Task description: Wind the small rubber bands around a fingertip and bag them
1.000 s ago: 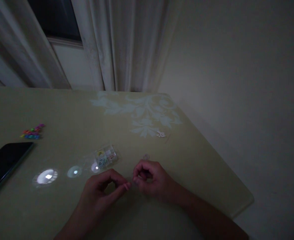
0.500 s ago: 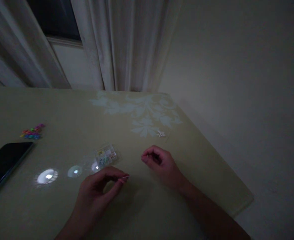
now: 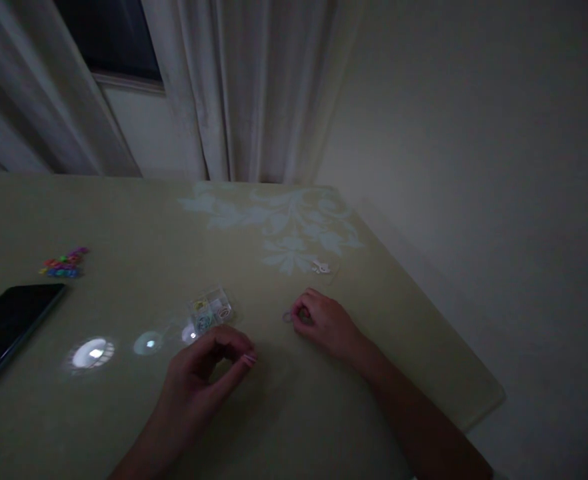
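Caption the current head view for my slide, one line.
Left hand pinching a small pale item, right hand at a small ring, clear divided box nearby.

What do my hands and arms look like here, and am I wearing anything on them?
Your left hand and right hand are bare: no gloves, and no rings I can make out in the dim light. The right forearm and what shows of the left forearm have no visible sleeve, watch or bracelet.

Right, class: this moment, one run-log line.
left hand: pinching small pale item; right hand: at small ring, contact unclear; clear box: beyond left hand
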The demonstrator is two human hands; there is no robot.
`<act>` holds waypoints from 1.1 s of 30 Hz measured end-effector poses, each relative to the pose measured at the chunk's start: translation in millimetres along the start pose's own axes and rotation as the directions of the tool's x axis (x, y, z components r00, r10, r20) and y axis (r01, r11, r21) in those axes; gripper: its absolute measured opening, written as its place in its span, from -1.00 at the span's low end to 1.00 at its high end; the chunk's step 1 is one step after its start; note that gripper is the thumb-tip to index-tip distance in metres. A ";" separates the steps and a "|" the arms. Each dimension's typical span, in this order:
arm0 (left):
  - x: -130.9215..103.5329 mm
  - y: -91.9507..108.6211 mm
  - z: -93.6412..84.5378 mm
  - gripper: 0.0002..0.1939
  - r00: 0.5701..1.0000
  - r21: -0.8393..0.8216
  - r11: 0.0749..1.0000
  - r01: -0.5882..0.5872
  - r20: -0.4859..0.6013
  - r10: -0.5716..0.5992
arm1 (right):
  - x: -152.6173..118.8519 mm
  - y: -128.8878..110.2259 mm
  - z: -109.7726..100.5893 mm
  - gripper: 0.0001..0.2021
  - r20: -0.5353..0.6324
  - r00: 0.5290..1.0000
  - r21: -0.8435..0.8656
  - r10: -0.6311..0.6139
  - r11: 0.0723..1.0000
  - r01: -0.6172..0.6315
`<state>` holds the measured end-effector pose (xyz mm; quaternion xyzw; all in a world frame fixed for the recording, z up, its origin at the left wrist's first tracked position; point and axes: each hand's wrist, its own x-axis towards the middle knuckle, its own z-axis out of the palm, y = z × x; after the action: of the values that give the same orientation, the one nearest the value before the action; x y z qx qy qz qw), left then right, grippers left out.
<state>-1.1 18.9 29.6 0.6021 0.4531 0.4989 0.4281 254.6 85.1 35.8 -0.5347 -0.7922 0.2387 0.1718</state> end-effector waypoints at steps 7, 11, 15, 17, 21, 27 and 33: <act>-4.4 0.0 1.8 -0.68 0.998 0.021 1.000 0.004 0.065 -0.005 | -19.8 -36.6 15.7 -0.86 0.054 0.997 0.637 -0.045 0.771 0.000; -3.4 1.1 -0.3 -0.81 0.997 0.070 0.997 -0.045 0.067 0.040 | -29.3 -54.2 27.5 -0.80 0.054 0.998 0.709 -0.042 0.705 -0.009; -2.6 -1.4 -4.2 -0.91 1.000 0.158 0.987 -0.023 0.011 0.021 | -20.0 -40.8 20.8 -0.78 -0.007 1.000 0.660 0.015 0.752 -0.007; -3.0 -1.9 -4.6 -0.90 0.999 0.173 0.985 0.024 -0.026 -0.020 | -11.8 -26.7 12.6 -0.86 -0.098 0.995 0.529 0.034 0.848 0.024; -2.3 2.0 -2.4 -0.83 0.994 0.109 0.991 0.075 -0.086 -0.066 | -1.4 -5.3 1.3 -0.97 -0.045 0.998 0.190 -0.035 0.981 0.043; -1.5 2.5 -1.1 -0.84 0.996 0.077 0.995 0.062 -0.076 -0.056 | -2.4 -4.8 4.4 -0.97 0.100 0.995 0.039 -0.021 0.999 0.018; -3.5 -0.3 -0.6 -0.81 0.997 0.069 0.994 0.082 -0.019 -0.080 | -10.7 -22.1 11.7 -0.97 0.108 0.991 0.152 -0.077 0.987 0.060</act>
<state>-2.1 15.6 28.7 0.5939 0.4976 0.4697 0.4231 235.5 65.9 38.4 -0.4784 -0.7988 0.3206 0.1740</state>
